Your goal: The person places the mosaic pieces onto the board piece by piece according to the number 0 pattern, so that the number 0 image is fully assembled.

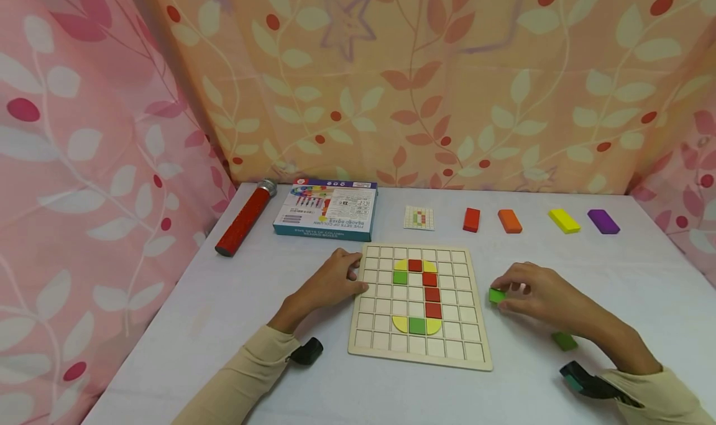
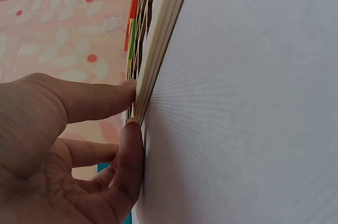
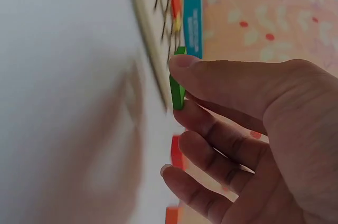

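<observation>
A wooden grid board (image 1: 369,344) lies on the table, with red squares (image 1: 432,294), green squares (image 1: 417,325) and yellow quarter-round tiles (image 1: 399,324) set in some of its cells. My left hand (image 1: 334,279) holds the board's left edge; in the left wrist view the thumb is on its upper side and a bent finger against its rim. Just off the board's right side, my right hand (image 1: 534,291) pinches a green square tile (image 3: 178,94) between thumb and index finger. The other right fingers are loosely bent.
Another green block (image 1: 564,341) lies beneath the right forearm. Along the back stand a red tube (image 1: 244,222), a box (image 1: 325,210), a small pattern card (image 1: 419,218), then red (image 1: 472,220), orange (image 1: 510,221), yellow (image 1: 564,220) and purple (image 1: 603,221) blocks. Patterned cloth hangs behind.
</observation>
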A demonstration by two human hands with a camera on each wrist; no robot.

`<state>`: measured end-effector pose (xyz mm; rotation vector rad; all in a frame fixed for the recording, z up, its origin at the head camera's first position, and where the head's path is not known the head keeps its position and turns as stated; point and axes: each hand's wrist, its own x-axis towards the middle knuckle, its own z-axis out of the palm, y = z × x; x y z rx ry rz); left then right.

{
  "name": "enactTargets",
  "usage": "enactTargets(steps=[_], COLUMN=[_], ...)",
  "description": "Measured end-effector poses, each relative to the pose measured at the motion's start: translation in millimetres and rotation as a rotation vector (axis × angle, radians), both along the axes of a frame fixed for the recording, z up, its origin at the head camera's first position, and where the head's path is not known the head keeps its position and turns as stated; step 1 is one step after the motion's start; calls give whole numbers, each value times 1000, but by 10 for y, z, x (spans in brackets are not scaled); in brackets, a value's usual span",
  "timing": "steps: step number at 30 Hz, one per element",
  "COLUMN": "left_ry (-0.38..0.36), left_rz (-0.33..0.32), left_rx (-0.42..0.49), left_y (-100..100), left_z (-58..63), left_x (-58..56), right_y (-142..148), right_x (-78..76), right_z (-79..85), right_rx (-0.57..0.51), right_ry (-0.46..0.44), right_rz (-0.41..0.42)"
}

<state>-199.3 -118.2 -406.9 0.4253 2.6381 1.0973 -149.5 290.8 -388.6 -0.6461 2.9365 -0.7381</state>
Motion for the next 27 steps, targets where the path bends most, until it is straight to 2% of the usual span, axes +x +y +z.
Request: enactTargets(steps=[5,10,16,21,27], left_ry=[5,-2,-3,-6,-10], left_rz=[-6,-6,-6,-8,-3], left_rx=[-8,-7,-14,-21,-33], left_y=[3,5,1,6,4], left_z=[1,-1,-11,-14,-7], left_x=[7,0,0,-4,-11], right_y=[-387,-762,-1145,-1358,-1467], right_x=[-139,-263,-357,-376,-379], right_z=[69,42,-23,-44,-59], right_rx=[-49,-86,-48,-8,-1], right_ry=[-42,-56,-53,-69,-22], right_rz=[50,112,200,205,241])
